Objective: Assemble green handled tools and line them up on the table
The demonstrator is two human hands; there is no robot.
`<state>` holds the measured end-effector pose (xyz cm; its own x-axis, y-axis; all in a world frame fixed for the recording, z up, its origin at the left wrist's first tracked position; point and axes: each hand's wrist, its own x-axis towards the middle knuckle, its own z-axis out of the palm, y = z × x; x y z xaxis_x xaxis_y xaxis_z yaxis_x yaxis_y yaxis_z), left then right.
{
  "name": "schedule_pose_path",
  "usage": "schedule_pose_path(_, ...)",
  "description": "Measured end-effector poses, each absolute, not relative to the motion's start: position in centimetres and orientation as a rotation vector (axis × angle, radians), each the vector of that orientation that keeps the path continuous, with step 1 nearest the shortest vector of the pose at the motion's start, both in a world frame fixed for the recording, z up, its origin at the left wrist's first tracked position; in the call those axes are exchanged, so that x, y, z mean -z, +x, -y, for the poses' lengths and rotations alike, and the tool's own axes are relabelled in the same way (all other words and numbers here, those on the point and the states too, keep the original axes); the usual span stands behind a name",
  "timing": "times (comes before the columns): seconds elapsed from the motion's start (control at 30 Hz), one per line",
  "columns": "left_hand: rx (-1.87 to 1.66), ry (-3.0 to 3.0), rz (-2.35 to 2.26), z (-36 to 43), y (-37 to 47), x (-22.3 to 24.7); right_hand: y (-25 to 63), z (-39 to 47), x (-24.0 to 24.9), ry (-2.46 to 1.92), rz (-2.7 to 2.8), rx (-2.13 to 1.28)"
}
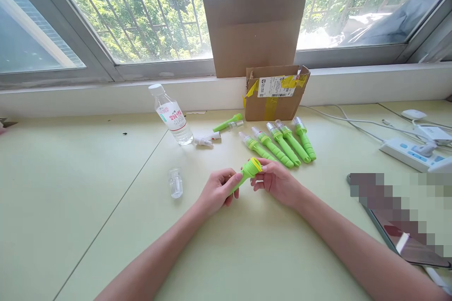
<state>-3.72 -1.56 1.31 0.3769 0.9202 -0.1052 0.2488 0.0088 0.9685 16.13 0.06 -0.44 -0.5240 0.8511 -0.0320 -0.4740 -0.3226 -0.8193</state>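
My left hand (223,188) is wrapped around the lower part of a green plastic handle (250,169), which tilts up to the right. A yellow ring (257,164) rims its wide end. My right hand (273,181) pinches the edge of that ring between thumb and forefinger, its other fingers curled below. To the left stands a clear ribbed plastic cap (175,183), apart from both hands. Beyond my right hand lie several green handles (282,145) in a row, with clear caps on their ends. Another green handle (228,123) lies farther back beside a clear cap (236,124).
A water bottle (173,115) stands at back left, near small white tubes (208,140). An open cardboard box (273,103) sits against the sill. At right are a power strip (406,153), cables (346,120) and a partly blurred tablet-like device (384,225).
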Motion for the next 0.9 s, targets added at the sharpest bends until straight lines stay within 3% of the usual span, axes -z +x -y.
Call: schedule_pose_path(0.9,-0.993,1.834,-1.403,2.1,-2.5,-0.8,16.2,-0.4,0.7,-0.603,0.891,-1.954)
